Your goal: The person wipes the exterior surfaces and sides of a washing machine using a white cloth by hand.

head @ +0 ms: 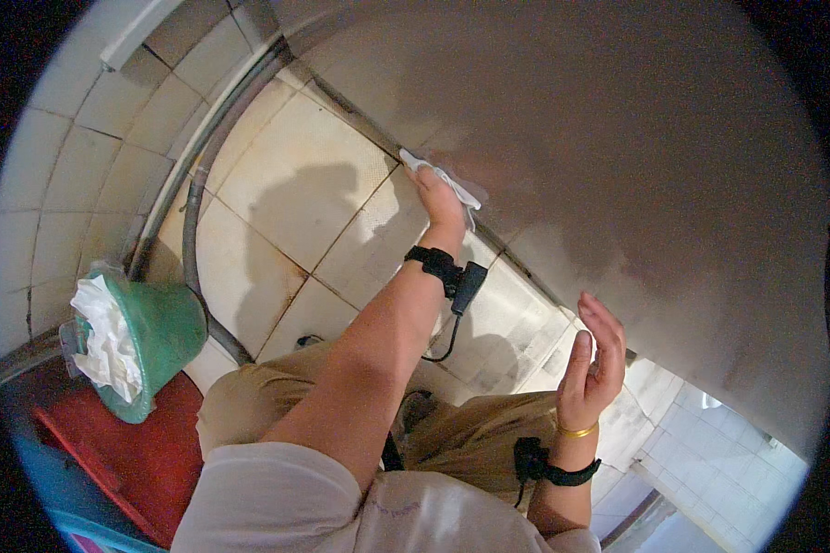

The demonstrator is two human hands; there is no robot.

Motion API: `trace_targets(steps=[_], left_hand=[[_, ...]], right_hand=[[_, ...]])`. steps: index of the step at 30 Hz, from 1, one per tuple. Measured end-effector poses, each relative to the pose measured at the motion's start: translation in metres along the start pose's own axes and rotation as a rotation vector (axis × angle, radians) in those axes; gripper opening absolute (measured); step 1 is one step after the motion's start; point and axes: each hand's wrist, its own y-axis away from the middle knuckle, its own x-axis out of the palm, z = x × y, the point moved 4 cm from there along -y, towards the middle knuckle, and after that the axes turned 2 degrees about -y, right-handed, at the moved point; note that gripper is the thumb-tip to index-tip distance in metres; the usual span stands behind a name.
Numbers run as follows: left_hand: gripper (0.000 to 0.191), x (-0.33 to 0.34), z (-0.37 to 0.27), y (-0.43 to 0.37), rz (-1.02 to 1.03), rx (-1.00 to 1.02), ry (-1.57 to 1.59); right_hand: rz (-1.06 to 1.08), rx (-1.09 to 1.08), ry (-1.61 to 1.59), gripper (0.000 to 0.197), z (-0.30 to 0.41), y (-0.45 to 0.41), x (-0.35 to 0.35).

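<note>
My left hand (pixel 443 200) holds a white cloth or tissue (pixel 460 190), pressed flat against a large grey-brown upright surface (pixel 595 138), close to where it meets the tiled floor (pixel 304 152). Part of the cloth is hidden behind the fingers. Lower right, my right hand (pixel 595 366) is raised beside the same surface, fingers apart and slightly curled, holding nothing. Whether its fingertips touch the surface I cannot tell. Both wrists have black straps with small devices and cables; a gold-coloured bracelet (pixel 578 431) circles the right wrist.
A green plastic bin (pixel 169 318) with crumpled white paper (pixel 107 339) leans at the left, by a red plastic object (pixel 145 456). A dark hose or pipe (pixel 192 242) runs along the floor near the tiled wall (pixel 69 166). My bent knees are close below my arms.
</note>
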Motion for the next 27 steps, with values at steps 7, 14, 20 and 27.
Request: trace_targets(steps=[7, 14, 20, 27], left_hand=[[0.063, 0.008, 0.047, 0.089, 0.038, -0.206, -0.045], [0.070, 0.014, 0.057, 0.119, 0.013, -0.516, 0.043], [0.061, 0.000, 0.018, 0.036, 0.096, -0.341, 0.147], [0.063, -0.004, 0.046, 0.062, 0.093, -0.356, 0.117]], right_hand=[[0.028, 0.028, 0.030, 0.020, -0.001, 0.009, -0.006], [0.043, -0.038, 0.022, 0.020, 0.011, 0.000, -0.001], [0.026, -0.024, 0.029, 0.020, 0.009, 0.005, -0.008], [0.022, 0.007, 0.082, 0.020, 0.005, 0.015, -0.015]])
